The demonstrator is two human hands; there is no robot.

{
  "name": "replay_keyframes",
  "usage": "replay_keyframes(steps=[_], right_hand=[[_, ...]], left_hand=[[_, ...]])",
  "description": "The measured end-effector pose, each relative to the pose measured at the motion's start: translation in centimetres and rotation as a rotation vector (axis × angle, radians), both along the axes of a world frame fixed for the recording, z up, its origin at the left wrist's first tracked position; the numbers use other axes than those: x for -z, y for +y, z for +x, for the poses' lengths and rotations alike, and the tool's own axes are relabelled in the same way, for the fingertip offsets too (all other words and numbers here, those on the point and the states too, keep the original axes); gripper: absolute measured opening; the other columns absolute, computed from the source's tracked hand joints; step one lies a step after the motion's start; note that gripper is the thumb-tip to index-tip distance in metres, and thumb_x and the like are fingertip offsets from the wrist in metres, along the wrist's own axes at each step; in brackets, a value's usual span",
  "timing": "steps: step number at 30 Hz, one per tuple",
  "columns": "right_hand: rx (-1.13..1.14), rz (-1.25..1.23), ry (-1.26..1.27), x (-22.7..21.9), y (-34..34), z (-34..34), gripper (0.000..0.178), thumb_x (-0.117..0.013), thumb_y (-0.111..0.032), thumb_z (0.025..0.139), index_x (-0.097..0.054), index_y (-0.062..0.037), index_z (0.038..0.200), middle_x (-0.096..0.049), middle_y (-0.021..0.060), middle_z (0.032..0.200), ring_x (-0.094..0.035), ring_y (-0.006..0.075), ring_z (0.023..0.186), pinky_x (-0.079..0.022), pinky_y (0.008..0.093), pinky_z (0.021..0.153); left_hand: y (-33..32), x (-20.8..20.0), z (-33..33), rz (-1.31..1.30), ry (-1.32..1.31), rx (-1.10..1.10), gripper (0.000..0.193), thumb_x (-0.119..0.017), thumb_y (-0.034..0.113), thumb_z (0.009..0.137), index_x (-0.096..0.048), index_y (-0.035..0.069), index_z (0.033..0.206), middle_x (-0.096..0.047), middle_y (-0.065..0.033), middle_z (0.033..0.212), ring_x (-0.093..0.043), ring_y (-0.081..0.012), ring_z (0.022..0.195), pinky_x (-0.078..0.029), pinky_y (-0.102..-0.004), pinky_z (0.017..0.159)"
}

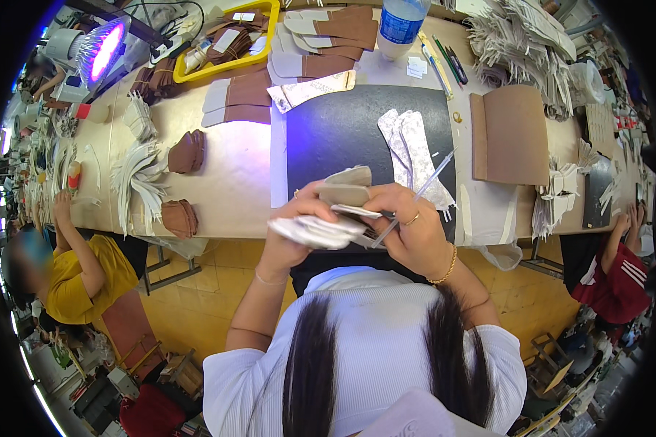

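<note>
Pinching at both ends, basically: the left hand is curled round a stack of pale pieces with its fingers pressed together, and the right hand nips the other side while a thin pale stick pokes out between its fingers. The stack's up in the air by the near edge of the surface. Looks light and bendy to me, cloth or thin leather, tough but probably prone to sliding apart, so I'd grab it flat near the middle. Can't count the layers.

Rest of the count: one black mat, at least two overlapping patterned strips on its right part, one brown board, one bottle, one yellow tray. Two brown bundles sit left of the mat, near the edge.
</note>
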State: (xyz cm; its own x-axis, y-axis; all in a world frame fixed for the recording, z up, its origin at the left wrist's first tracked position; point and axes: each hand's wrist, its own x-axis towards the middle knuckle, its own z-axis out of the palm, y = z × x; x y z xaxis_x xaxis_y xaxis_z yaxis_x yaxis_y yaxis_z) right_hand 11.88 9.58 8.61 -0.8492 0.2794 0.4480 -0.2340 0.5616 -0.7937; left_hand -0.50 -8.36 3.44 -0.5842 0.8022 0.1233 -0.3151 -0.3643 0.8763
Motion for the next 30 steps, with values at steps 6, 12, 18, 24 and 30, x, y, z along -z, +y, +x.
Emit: replay_keyframes(steps=[6,12,18,24,30], right_hand=[[0.08,0.096,0.023,0.2,0.2,0.4,0.036,-0.075,0.013,0.075,-0.066,-0.0065,0.104,-0.067,0.0117,0.1,-0.067,0.0245,0.083,-0.055,0.0324,0.067],[0.09,0.026,0.016,0.8,0.2,0.8,0.036,-0.072,0.015,0.074,-0.068,-0.0058,0.103,-0.065,0.0119,0.102,-0.069,0.025,0.087,-0.057,0.0324,0.067],[-0.075,-0.231,0.021,1.7,-0.1,1.1,0.037,-0.059,0.021,0.081,-0.057,-0.0048,0.108,-0.062,0.0126,0.107,-0.07,0.0272,0.103,-0.058,0.0341,0.084],[-0.102,-0.401,0.128,2.5,0.7,2.4,0.028,-0.053,0.012,0.094,-0.048,-0.0077,0.113,-0.059,0.0131,0.105,-0.066,0.0185,0.088,-0.054,0.0284,0.081],[0.411,-0.548,0.009,2.4,6.0,3.4,0.015,-0.059,-0.01,0.103,-0.052,-0.0058,0.115,-0.061,0.0166,0.107,-0.068,0.02,0.075,-0.057,0.0279,0.066]], left_hand=[[0.0,0.4,-0.7,-0.056,0.155,-0.018,0.03,-0.079,0.0,0.077,-0.069,0.003,0.105,-0.07,-0.0127,0.118,-0.06,-0.0275,0.12,-0.045,-0.0398,0.103],[0.4,-0.2,-0.4,-0.044,0.272,0.016,0.039,-0.077,-0.009,0.073,-0.07,0.001,0.111,-0.066,-0.0205,0.129,-0.062,-0.0279,0.119,-0.047,-0.0386,0.103],[0.7,-0.4,0.2,-0.008,0.083,-0.091,0.033,-0.081,-0.002,0.08,-0.071,0.001,0.111,-0.069,-0.0146,0.119,-0.065,-0.0223,0.112,-0.054,-0.032,0.091],[-0.7,0.9,-1.0,0.07,-0.206,-0.073,0.033,-0.075,-0.001,0.087,-0.06,0.005,0.116,-0.063,-0.0212,0.131,-0.066,-0.0372,0.117,-0.056,-0.0502,0.1],[-2.3,0.1,-3.1,0.101,-0.149,-0.077,0.036,-0.076,-0.001,0.086,-0.059,0.005,0.118,-0.065,-0.0226,0.126,-0.066,-0.0381,0.117,-0.058,-0.0554,0.096]])
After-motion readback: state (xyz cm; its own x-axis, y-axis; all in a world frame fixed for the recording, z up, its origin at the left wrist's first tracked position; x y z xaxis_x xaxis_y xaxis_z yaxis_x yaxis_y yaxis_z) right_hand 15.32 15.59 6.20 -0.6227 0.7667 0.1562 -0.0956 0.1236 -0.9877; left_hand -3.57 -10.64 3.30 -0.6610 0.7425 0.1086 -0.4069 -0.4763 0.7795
